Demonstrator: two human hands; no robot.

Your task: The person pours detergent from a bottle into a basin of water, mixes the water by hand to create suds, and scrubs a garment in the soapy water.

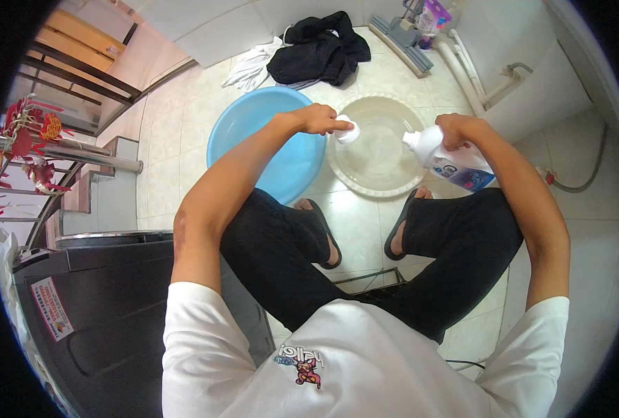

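My left hand [318, 120] is closed on a white bottle cap [348, 131], held over the left side of a pale cream basin [355, 184]. My right hand [456, 131] grips a white laundry detergent bottle [431, 150] with a blue and purple label. The bottle is tilted, its uncapped mouth pointing left over the basin's right side. No stream of liquid shows between bottle and cap. What looks like water lies in the cream basin. A larger light-blue basin [215, 143] stands beside it on the left, partly behind my left forearm.
Black clothes [316, 52] and a white cloth [254, 64] lie on the tiled floor behind the basins. A grey mop head [401, 45], a purple packet [433, 19] and white pipes [463, 70] are at back right. A dark appliance [121, 313] stands at left.
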